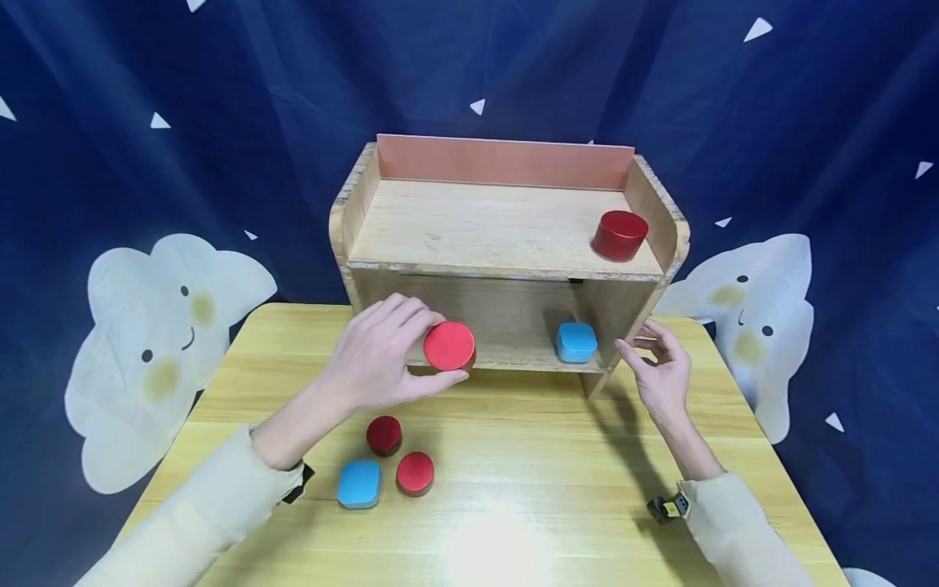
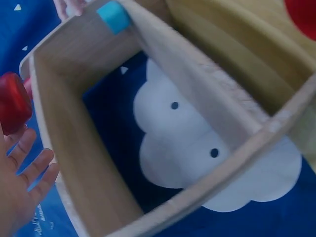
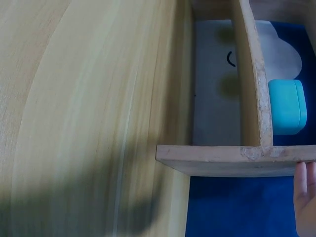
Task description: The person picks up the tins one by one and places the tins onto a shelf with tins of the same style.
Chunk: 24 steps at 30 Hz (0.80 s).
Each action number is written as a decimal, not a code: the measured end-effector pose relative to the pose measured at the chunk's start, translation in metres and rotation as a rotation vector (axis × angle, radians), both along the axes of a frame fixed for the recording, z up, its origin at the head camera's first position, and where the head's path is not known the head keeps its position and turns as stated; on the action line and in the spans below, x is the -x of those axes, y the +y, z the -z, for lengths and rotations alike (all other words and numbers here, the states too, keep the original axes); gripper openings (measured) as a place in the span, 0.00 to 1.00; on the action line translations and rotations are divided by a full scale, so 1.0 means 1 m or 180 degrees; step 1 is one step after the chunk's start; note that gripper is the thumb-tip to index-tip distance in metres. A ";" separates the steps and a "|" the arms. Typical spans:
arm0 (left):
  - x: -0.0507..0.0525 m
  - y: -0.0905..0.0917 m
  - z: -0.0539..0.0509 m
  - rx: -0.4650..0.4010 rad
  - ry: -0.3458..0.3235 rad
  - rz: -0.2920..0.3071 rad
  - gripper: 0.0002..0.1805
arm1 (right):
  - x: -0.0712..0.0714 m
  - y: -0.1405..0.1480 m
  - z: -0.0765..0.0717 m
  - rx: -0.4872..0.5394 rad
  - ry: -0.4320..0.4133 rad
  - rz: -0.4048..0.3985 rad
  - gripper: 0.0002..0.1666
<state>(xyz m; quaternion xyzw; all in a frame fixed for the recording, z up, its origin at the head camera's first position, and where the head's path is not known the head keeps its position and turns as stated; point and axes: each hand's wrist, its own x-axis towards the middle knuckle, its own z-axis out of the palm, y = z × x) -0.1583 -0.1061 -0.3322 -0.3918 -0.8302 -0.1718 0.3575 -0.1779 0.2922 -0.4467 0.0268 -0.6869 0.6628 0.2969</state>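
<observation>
My left hand pinches a round red tin between thumb and fingers, in front of the wooden shelf. At the shelf's right side, my right hand grips the side panel's edge; the thumb meets the front edge while the fingers lie on the outer face. In the right wrist view, the fingers touch that panel. Just inside it, a blue square tin sits on the lower board. A dark red round tin stands at the right end of the top board.
On the table, two smaller red tins and a blue square tin lie close together beside my left forearm. Behind the shelf hangs a dark blue curtain. White cloud cushions flank the table.
</observation>
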 end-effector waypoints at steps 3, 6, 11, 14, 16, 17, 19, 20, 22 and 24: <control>0.005 0.008 -0.011 -0.0014 0.0115 0.0051 0.34 | 0.001 0.000 0.000 0.0013 0.0008 0.0018 0.26; 0.010 0.016 -0.023 -0.0036 0.0204 0.0088 0.34 | 0.000 0.000 0.000 0.0016 0.0016 0.0014 0.26; 0.013 0.033 -0.039 -0.0020 0.0238 0.0195 0.35 | 0.000 -0.001 0.001 0.0004 0.0006 0.0019 0.26; 0.015 0.045 -0.045 0.0006 0.0230 0.0246 0.35 | 0.000 0.000 0.002 -0.0002 -0.0001 0.0028 0.26; 0.018 0.053 -0.050 0.0020 0.0210 0.0261 0.35 | 0.000 0.000 0.002 -0.0002 -0.0001 0.0024 0.27; 0.020 0.056 -0.053 0.0024 0.0196 0.0257 0.35 | 0.000 0.000 0.002 0.0003 0.0001 0.0018 0.27; 0.024 0.062 -0.056 0.0045 0.0168 0.0240 0.35 | 0.000 -0.001 0.002 0.0028 0.0004 0.0001 0.27; 0.025 0.065 -0.058 0.0061 0.0155 0.0227 0.35 | 0.000 -0.001 0.002 0.0033 0.0004 0.0001 0.27; 0.029 0.069 -0.061 0.0101 0.0145 0.0198 0.35 | 0.000 -0.001 0.002 0.0034 0.0002 -0.0001 0.27; 0.034 0.074 -0.064 0.0149 0.0136 0.0165 0.35 | 0.000 -0.001 0.001 0.0032 -0.0002 0.0007 0.26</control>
